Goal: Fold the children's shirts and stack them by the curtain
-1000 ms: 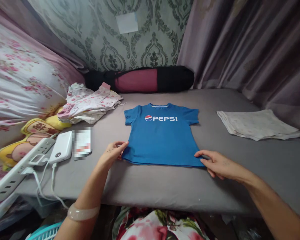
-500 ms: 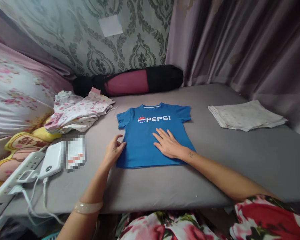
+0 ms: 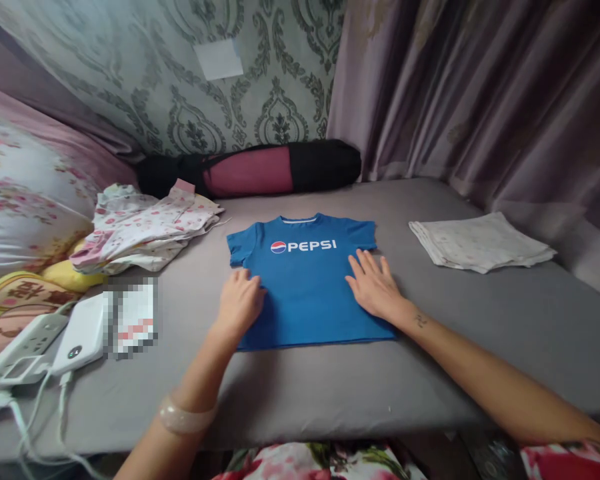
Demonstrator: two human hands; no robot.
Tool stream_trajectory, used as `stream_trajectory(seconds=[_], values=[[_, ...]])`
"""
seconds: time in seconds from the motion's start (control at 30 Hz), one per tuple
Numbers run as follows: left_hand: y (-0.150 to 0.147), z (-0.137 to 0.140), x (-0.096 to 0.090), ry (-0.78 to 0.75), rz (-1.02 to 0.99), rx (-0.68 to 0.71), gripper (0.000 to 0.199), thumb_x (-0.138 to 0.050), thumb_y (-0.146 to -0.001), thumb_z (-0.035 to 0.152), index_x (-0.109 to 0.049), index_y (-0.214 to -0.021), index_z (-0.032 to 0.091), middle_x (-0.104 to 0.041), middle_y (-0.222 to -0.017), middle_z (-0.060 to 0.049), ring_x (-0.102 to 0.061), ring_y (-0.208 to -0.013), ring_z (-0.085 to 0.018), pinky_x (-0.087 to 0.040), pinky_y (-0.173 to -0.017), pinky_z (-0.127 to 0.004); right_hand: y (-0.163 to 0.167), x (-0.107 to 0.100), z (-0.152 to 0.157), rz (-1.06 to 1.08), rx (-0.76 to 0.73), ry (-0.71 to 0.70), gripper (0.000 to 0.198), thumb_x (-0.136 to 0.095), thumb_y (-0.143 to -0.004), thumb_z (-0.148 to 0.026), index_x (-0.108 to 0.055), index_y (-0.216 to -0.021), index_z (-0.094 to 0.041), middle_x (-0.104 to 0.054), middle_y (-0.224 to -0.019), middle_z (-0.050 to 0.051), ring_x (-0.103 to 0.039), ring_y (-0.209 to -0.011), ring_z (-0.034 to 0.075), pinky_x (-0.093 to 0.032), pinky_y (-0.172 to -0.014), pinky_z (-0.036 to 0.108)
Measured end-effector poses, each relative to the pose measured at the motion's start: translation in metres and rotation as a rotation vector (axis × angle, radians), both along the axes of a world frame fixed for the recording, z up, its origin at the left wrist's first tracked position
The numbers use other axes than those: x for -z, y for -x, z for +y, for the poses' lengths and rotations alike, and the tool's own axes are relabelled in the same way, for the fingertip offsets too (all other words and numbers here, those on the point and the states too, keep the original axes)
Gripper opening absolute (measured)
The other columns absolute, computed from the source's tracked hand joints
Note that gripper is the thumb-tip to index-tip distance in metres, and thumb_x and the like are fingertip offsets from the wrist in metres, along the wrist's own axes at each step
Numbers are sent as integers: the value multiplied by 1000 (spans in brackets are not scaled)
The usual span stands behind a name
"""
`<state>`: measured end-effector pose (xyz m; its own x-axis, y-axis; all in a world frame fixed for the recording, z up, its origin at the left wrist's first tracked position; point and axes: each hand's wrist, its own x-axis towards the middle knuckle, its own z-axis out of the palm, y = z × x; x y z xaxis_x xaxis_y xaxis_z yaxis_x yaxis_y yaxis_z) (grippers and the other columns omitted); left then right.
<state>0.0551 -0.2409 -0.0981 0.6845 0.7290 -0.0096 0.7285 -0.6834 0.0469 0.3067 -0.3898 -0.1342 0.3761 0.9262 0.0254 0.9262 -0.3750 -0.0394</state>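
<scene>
A blue short-sleeved T-shirt (image 3: 305, 300) with a white "PEPSI" print lies spread flat, its collar away from me. At its left side edge, below the sleeve, my left hand (image 3: 241, 301) is closed with curled fingers on the fabric; the fingertips are partly hidden. My right hand (image 3: 375, 285) rests palm down near the shirt's right side, just under the right sleeve, with its fingers spread and nothing held.
The shirt is on a grey-covered surface (image 3: 330, 393). Rumpled printed clothes (image 3: 150, 227) lie at left, folded pale cloth (image 3: 480, 243) at right. A power bank (image 3: 83, 333), power strip (image 3: 25, 350) and cables sit front left. A black-and-maroon roll (image 3: 250, 172) lies along the wall.
My right hand has slid right from the shirt's middle to its right side. My left hand has moved slightly up along the left edge, its fingers more curled. The view has shifted slightly.
</scene>
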Motion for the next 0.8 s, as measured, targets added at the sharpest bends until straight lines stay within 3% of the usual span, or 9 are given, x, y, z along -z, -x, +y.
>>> stream_trajectory(seconds=[0.13, 0.23, 0.33, 0.47, 0.8], values=[[-60, -35, 24, 29, -150, 220, 39, -38, -93, 24, -57, -122, 6, -51, -135, -21, -44, -129, -30, -37, -106, -42, 23, 2, 36, 192, -133, 12, 61, -19, -99, -43, -26, -152, -12, -20, -159, 13, -15, -147, 27, -12, -117, 51], [-84, -59, 51, 40, -163, 192, 52, -35, -96, 30, -42, -138, 0, -42, -146, -24, -33, -139, -33, -32, -111, -48, 25, 9, 62, 253, -131, 52, 61, -18, -99, -41, -26, -152, -11, -19, -159, 13, -14, -147, 26, -11, -117, 52], [-86, -70, 66, 16, -191, 160, 64, -27, -98, 45, -37, -143, 0, -35, -150, -24, -27, -143, -34, -27, -114, -52, 16, 14, 84, 218, -101, 41, 60, -20, -99, -39, -27, -151, -11, -17, -159, 13, -12, -147, 27, -9, -117, 52], [-83, -72, 66, 16, -197, 164, 71, -25, -96, 55, -37, -145, 4, -30, -153, -22, -24, -144, -34, -24, -116, -54, 0, 17, 116, 181, -45, 15, 61, -20, -99, -44, -27, -152, -14, -18, -159, 14, -12, -147, 28, -9, -117, 52], [-84, -72, 65, 46, -224, 165, 71, -29, -95, 56, -38, -145, 6, -30, -153, -21, -25, -144, -35, -25, -115, -55, -42, 29, 188, 115, 131, -89, 58, -19, -100, -43, -30, -149, -15, -26, -157, 14, -19, -144, 28, -12, -114, 52]])
